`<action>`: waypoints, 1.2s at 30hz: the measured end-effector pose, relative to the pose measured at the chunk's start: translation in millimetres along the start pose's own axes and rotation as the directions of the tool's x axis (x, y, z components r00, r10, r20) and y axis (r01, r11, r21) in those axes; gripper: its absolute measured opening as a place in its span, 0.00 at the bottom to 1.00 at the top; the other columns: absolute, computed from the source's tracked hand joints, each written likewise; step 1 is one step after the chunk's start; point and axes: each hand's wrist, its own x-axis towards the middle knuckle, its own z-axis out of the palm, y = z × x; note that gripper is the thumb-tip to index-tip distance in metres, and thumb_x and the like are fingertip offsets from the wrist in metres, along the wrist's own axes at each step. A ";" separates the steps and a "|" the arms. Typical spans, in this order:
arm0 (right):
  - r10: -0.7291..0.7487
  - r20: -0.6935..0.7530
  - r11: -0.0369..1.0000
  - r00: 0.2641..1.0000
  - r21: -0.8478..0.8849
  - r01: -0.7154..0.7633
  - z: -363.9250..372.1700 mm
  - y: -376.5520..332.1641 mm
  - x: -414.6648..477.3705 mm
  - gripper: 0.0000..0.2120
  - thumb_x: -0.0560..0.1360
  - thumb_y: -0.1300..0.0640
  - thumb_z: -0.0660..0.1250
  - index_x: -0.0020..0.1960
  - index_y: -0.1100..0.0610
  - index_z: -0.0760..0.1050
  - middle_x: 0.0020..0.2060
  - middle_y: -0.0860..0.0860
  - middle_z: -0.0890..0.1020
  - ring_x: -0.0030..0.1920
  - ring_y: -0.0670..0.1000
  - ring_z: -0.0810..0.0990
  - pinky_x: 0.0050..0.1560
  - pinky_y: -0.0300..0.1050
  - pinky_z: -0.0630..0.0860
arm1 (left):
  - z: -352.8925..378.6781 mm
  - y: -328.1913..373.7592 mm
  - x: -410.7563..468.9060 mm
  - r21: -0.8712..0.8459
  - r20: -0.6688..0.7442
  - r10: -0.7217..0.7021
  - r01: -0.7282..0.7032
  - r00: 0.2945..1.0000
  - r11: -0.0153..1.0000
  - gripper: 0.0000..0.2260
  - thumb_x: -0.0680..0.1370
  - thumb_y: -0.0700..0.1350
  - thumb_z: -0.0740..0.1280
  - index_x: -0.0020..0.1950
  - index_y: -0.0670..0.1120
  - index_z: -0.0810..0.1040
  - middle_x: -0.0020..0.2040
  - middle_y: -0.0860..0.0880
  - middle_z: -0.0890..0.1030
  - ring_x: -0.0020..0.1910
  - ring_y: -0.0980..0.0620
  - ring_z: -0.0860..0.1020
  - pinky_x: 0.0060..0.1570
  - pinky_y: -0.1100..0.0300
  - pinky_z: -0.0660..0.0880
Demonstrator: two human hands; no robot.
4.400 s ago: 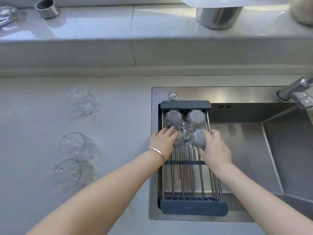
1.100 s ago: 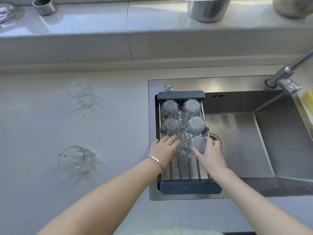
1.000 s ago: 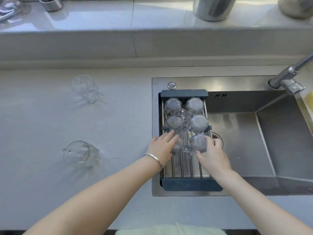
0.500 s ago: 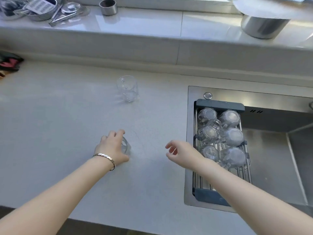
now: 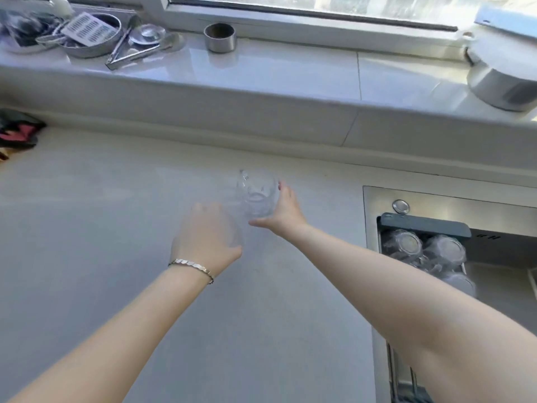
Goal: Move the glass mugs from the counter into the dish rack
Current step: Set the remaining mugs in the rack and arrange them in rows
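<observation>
A clear glass mug [image 5: 257, 194] stands on the pale counter [image 5: 87, 228] by the back wall. My right hand [image 5: 286, 212] wraps its right side, thumb in front and fingers behind. My left hand [image 5: 206, 237], blurred and wearing a bracelet, is closed over a second glass mug [image 5: 237, 228], of which only a faint edge shows. At the right the dish rack [image 5: 424, 226] lies across the sink [image 5: 436, 203] with several mugs [image 5: 405, 244] upside down in it. My right forearm hides its near part.
The window sill behind carries a metal bowl with utensils [image 5: 90, 36], tongs [image 5: 128, 55], a small steel cup [image 5: 220, 37] and a steel pot [image 5: 502, 82]. A dark and red cloth [image 5: 17, 132] lies at the counter's left edge.
Both hands left the rack and went left to the counter. The left hand took the near mug and carried it toward the far one; the right hand reached the far mug.
</observation>
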 end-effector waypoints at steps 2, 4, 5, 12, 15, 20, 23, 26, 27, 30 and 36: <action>-0.013 -0.037 0.994 0.999 0.109 0.017 9.5 0.4 16.4 0.50 0.60 0.56 0.79 0.73 0.58 0.53 0.71 0.54 0.63 0.72 0.53 0.61 0.71 0.48 0.62 | 0.4 -3.1 9.7 -0.011 0.001 0.007 -0.007 1.000 1.000 0.31 0.67 0.52 0.73 0.67 0.50 0.65 0.63 0.48 0.68 0.60 0.45 0.72 0.47 0.55 0.72; -0.011 -0.095 0.979 0.995 0.200 0.030 14.0 3.9 23.1 0.42 0.61 0.58 0.79 0.68 0.56 0.61 0.63 0.51 0.71 0.67 0.52 0.69 0.65 0.46 0.68 | 2.7 -5.6 15.3 -0.011 -0.001 0.015 -0.015 1.000 1.000 0.32 0.67 0.52 0.73 0.68 0.51 0.64 0.64 0.49 0.67 0.61 0.46 0.71 0.47 0.55 0.73; -0.011 -0.111 0.978 0.994 0.208 0.034 13.7 5.1 22.9 0.38 0.61 0.58 0.79 0.65 0.55 0.64 0.59 0.48 0.72 0.63 0.52 0.72 0.62 0.46 0.70 | 3.8 -6.4 16.7 -0.014 -0.002 0.018 -0.018 1.000 1.000 0.32 0.67 0.52 0.73 0.68 0.52 0.64 0.64 0.50 0.67 0.62 0.47 0.71 0.48 0.55 0.74; 0.063 -0.154 0.949 0.986 0.316 -0.012 -15.5 42.8 -53.9 0.35 0.59 0.58 0.79 0.61 0.52 0.65 0.58 0.52 0.69 0.56 0.49 0.74 0.56 0.40 0.71 | 9.3 2.7 -0.4 -0.051 -0.006 0.079 -0.079 0.997 0.996 0.32 0.67 0.52 0.73 0.69 0.53 0.66 0.64 0.50 0.68 0.62 0.47 0.72 0.50 0.55 0.74; 0.172 -0.105 0.908 0.979 0.403 -0.116 -49.2 73.3 -126.6 0.35 0.61 0.60 0.78 0.62 0.50 0.65 0.59 0.54 0.70 0.52 0.48 0.78 0.48 0.34 0.76 | 13.2 17.7 -23.5 -0.062 -0.001 0.147 -0.146 0.989 0.987 0.33 0.67 0.53 0.73 0.70 0.53 0.65 0.64 0.51 0.69 0.64 0.50 0.71 0.51 0.57 0.74; 0.275 -0.142 0.937 0.951 0.260 -0.232 -116.8 128.7 -244.1 0.26 0.66 0.58 0.76 0.58 0.46 0.67 0.53 0.45 0.74 0.50 0.43 0.74 0.45 0.33 0.68 | 35.2 53.7 -78.7 -0.095 0.019 0.235 -0.232 0.972 0.968 0.32 0.68 0.53 0.72 0.69 0.53 0.66 0.64 0.52 0.69 0.63 0.50 0.72 0.51 0.57 0.73; 0.351 -0.182 0.931 0.918 0.172 -0.322 -152.4 164.0 -287.7 0.21 0.65 0.51 0.76 0.54 0.43 0.70 0.55 0.47 0.76 0.57 0.49 0.72 0.53 0.45 0.66 | 53.5 78.6 -116.9 -0.114 0.045 0.273 -0.266 0.961 0.957 0.31 0.68 0.53 0.72 0.69 0.53 0.66 0.65 0.52 0.69 0.63 0.50 0.72 0.52 0.58 0.73; 0.346 -0.213 0.937 0.914 0.036 -0.346 -174.5 191.0 -307.5 0.21 0.64 0.47 0.76 0.53 0.42 0.72 0.57 0.46 0.77 0.57 0.47 0.72 0.55 0.45 0.67 | 70.4 101.8 -153.1 -0.131 0.056 0.294 -0.284 0.954 0.950 0.31 0.68 0.53 0.72 0.69 0.53 0.67 0.66 0.52 0.69 0.64 0.51 0.72 0.54 0.57 0.73; 0.321 -0.216 0.942 0.922 -0.024 -0.334 -178.2 196.7 -309.1 0.22 0.64 0.46 0.75 0.55 0.43 0.72 0.57 0.46 0.76 0.56 0.46 0.72 0.54 0.44 0.67 | 75.4 107.8 -164.4 -0.131 0.062 0.297 -0.288 0.953 0.949 0.32 0.68 0.54 0.72 0.69 0.53 0.66 0.66 0.52 0.69 0.64 0.52 0.72 0.54 0.57 0.74; 0.238 -0.148 0.921 0.960 -0.278 -0.271 -176.6 202.9 -300.1 0.27 0.64 0.39 0.72 0.60 0.43 0.69 0.56 0.45 0.75 0.54 0.48 0.75 0.52 0.45 0.72 | 85.7 121.0 -192.9 -0.131 0.080 0.292 -0.281 0.953 0.951 0.33 0.67 0.55 0.72 0.70 0.54 0.65 0.66 0.53 0.69 0.64 0.53 0.72 0.54 0.57 0.74; 0.123 0.028 0.709 0.992 -0.702 -0.068 -138.6 202.2 -274.4 0.28 0.69 0.39 0.65 0.64 0.51 0.65 0.59 0.57 0.70 0.55 0.60 0.74 0.51 0.50 0.73 | 92.4 131.4 -228.0 -0.090 0.058 0.258 -0.252 0.964 0.964 0.34 0.67 0.55 0.73 0.70 0.55 0.64 0.67 0.54 0.68 0.65 0.54 0.72 0.55 0.58 0.74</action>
